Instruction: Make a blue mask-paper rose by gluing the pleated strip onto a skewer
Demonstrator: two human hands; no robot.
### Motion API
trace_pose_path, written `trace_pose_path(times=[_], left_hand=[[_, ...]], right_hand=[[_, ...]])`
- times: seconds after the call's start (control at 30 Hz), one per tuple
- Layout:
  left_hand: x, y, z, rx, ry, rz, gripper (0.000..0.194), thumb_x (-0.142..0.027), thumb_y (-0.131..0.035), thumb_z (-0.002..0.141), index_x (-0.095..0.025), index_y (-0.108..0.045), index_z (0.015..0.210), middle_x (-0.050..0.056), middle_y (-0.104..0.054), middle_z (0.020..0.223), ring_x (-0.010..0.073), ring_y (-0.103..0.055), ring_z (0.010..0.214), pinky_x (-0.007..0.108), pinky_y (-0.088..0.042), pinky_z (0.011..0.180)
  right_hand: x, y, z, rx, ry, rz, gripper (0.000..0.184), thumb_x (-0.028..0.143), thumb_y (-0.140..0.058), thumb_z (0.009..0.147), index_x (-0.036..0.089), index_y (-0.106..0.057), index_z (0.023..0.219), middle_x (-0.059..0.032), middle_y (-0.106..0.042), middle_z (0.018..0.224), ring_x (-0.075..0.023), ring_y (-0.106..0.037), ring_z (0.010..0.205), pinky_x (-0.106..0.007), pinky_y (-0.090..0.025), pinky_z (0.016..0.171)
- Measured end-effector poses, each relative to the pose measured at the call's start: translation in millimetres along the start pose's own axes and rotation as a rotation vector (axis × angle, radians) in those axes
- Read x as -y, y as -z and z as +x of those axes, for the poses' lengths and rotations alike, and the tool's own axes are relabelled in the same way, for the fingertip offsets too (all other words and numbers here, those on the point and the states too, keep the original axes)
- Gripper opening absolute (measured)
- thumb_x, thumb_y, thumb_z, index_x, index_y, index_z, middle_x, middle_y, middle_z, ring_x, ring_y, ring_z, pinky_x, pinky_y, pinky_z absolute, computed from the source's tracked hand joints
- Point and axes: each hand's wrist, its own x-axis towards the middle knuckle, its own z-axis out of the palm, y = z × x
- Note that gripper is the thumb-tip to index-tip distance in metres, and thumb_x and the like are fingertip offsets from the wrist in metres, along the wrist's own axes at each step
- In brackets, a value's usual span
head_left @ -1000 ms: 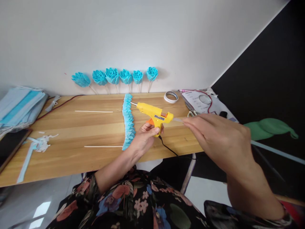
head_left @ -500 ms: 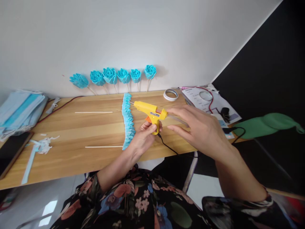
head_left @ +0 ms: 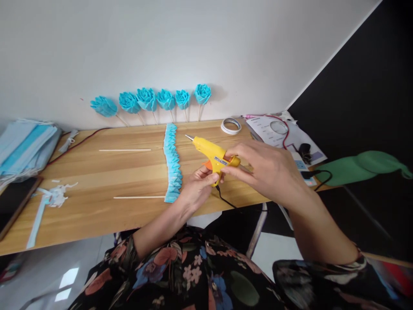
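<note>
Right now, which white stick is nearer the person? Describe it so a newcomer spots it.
On the wooden table, find the folded blue strip running front to back. The nearer stick lies left of it, its tip at the strip's near end; the other stick lies farther back.

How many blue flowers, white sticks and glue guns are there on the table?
Blue flowers: 6
White sticks: 2
Glue guns: 1
Total: 9

Bright, even daylight; wide-angle edge distortion
</note>
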Motion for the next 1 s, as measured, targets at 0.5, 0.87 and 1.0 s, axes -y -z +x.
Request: trace_pose_path(times=[0.5, 0.87, 1.0], left_hand=[[-1, 6.9, 4, -0.067, -0.036, -0.033, 0.041, -0.036, -0.101, 0.056, -0.018, -0.075, 0.082, 0.000, -0.071, 0.081, 0.0130, -0.061, 0.076, 0.028, -0.049, 0.078], [-1, 4.0, 4, -0.055, -0.074, 0.095, 0.047, -0.041, -0.101, 0.054, -0.016, -0.075, 0.084, 0.000, -0.070, 0.077, 0.0121, -0.059, 0.070, 0.028, -0.046, 0.075], [0, 4.9, 5, -0.054, -0.070, 0.087, 0.050, -0.040, -0.101, 0.055, -0.016, -0.076, 0.090, 0.000, -0.071, 0.080, 0.0116, -0.060, 0.070, 0.028, -0.045, 0.075]], right_hand=[[-18, -20, -36, -0.053, -0.354, 0.246, 0.036, 0.037, -0.064, 0.094, 0.023, -0.068, 0.126, -0.0076, -0.080, 0.104, -0.0242, -0.076, 0.087, -0.037, -0.059, 0.073], [-5, -14, -39, -0.238, -0.248, -0.041, 0.021, 0.033, -0.059, 0.100, 0.023, -0.077, 0.097, -0.0057, -0.080, 0.091, -0.0209, -0.073, 0.079, -0.032, -0.049, 0.068], [-9, -23, -38, -0.236, -0.280, -0.045, 0.022, 0.034, -0.057, 0.100, 0.022, -0.076, 0.098, -0.0052, -0.079, 0.088, -0.0210, -0.073, 0.076, -0.032, -0.047, 0.066]])
